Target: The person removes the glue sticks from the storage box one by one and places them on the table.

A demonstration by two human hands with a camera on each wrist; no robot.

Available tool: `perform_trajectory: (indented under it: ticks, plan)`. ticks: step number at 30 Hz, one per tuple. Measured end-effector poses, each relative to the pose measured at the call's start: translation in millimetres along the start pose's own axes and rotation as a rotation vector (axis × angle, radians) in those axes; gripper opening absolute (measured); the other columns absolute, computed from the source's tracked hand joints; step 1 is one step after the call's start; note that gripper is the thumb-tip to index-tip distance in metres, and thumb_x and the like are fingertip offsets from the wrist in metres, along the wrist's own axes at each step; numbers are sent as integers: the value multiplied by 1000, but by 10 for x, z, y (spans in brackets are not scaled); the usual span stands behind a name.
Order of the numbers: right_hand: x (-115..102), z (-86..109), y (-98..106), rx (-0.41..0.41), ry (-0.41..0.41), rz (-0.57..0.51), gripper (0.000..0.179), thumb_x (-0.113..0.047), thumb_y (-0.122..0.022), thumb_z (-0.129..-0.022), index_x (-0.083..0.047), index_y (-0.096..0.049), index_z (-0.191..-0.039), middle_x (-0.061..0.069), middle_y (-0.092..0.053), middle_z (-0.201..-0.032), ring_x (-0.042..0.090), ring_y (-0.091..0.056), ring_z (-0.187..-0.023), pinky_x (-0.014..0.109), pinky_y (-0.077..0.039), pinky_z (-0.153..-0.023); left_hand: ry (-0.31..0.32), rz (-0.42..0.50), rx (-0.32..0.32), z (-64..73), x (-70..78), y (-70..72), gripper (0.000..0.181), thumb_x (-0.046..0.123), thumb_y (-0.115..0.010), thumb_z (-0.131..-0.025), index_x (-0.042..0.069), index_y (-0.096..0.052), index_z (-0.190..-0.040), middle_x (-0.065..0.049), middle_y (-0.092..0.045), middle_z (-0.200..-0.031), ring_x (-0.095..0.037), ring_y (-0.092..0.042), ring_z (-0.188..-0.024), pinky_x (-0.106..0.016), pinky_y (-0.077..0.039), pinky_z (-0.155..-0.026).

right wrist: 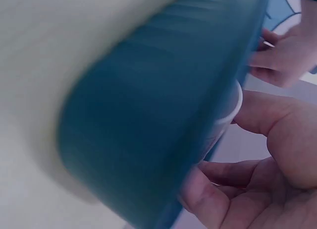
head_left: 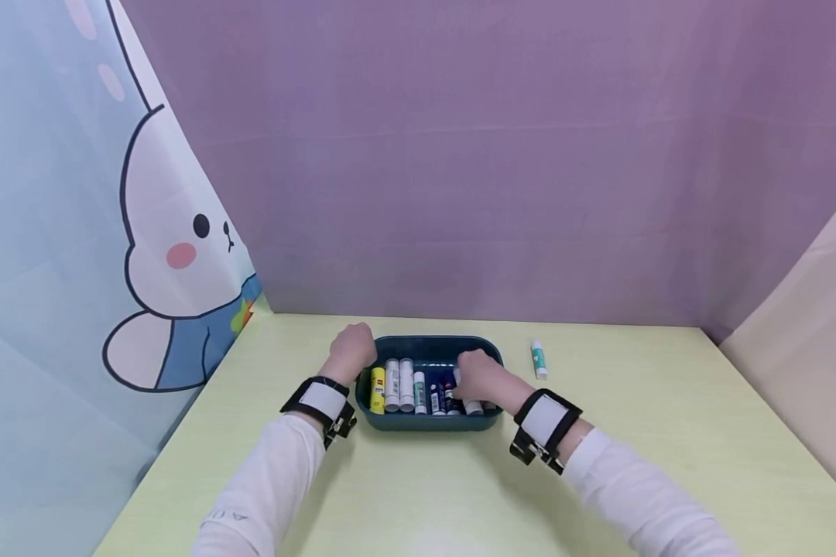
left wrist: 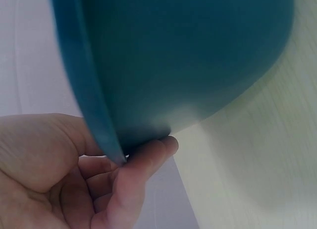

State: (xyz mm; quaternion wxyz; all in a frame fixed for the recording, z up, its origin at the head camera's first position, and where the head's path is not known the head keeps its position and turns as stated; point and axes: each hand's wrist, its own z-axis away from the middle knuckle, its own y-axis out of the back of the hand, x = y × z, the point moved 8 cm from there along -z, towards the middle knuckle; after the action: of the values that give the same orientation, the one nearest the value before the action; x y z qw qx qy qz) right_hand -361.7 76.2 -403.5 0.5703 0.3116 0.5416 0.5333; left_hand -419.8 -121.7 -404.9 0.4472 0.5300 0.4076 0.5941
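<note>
A dark teal oval bin [head_left: 425, 423] stands on the table with a row of glue sticks in it: a yellow one [head_left: 378, 391] at the left end, then white ones [head_left: 406, 387] and several dark blue ones. My left hand [head_left: 351, 352] pinches the bin's left rim between thumb and fingers; the left wrist view shows the rim [left wrist: 110, 144] in that pinch. At the bin's right side, my right hand [head_left: 486, 381] holds a white glue stick [right wrist: 237, 109] between thumb and fingers. Only its round white end and part of its side show past the rim; the rest is hidden.
One white and teal glue stick [head_left: 539, 360] lies on the table to the right of the bin. The pale yellow-green table [head_left: 418, 495] ends at a purple curtain [head_left: 488, 170] behind. A cartoon-printed cloth [head_left: 49, 255] hangs along the left side.
</note>
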Motion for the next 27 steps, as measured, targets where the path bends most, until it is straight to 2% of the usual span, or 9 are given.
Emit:
perform_trajectory:
  ticks: [3, 9, 13, 19, 22, 24, 27]
  plan:
    - [-43, 30, 118, 7, 24, -5, 33, -17, -73, -81, 3, -60, -105, 8, -58, -80, 15, -59, -57, 25, -49, -49, 3, 2, -6, -5, 0, -10, 14, 8, -56, -90, -2, -65, -92, -16, -64, -87, -23, -61, -62, -31, -49, -46]
    - [-112, 132, 453, 80, 98, -72, 22, -9, -70, -79, 1, -60, -96, 8, -57, -74, 15, -58, -54, 24, -48, -45, 15, 3, -12, -7, -6, 1, 15, 8, -57, -90, -3, -65, -94, -17, -64, -92, -23, -61, -65, -31, -51, -48]
    - [-105, 194, 673, 120, 124, -84, 26, -9, -69, -81, 3, -59, -102, 9, -57, -77, 15, -58, -56, 22, -49, -46, 14, 7, -10, -2, -1, 7, 14, 8, -57, -90, -3, -66, -93, -17, -64, -92, -23, -61, -65, -31, -50, -47]
    - [15, 273, 964, 141, 80, -89, 38, -9, -65, -84, 6, -55, -118, 17, -61, -88, 18, -62, -60, 23, -52, -47, 7, 5, -11, 0, 22, -5, 15, 9, -57, -90, -2, -66, -94, -17, -64, -92, -23, -61, -64, -31, -50, -47]
    - [78, 311, 1113, 169, 83, -85, 44, -9, -64, -85, 6, -52, -125, 21, -62, -94, 20, -63, -63, 24, -53, -49, 7, 2, -13, 6, 34, 0, 15, 9, -58, -91, -2, -66, -95, -16, -65, -92, -24, -62, -65, -31, -51, -47]
    - [129, 326, 1196, 188, 86, -89, 45, -9, -63, -85, 7, -52, -125, 23, -63, -96, 21, -64, -66, 25, -53, -50, 9, -2, -13, 10, 35, 3, 15, 9, -58, -91, -2, -66, -95, -16, -65, -92, -24, -62, -66, -31, -51, -48]
    - [224, 331, 1304, 222, 86, -85, 40, -10, -64, -84, 9, -55, -118, 25, -64, -95, 24, -66, -69, 26, -55, -54, 6, 0, -11, 20, 31, 6, 14, 8, -57, -91, -3, -66, -94, -16, -65, -91, -23, -62, -66, -31, -51, -49]
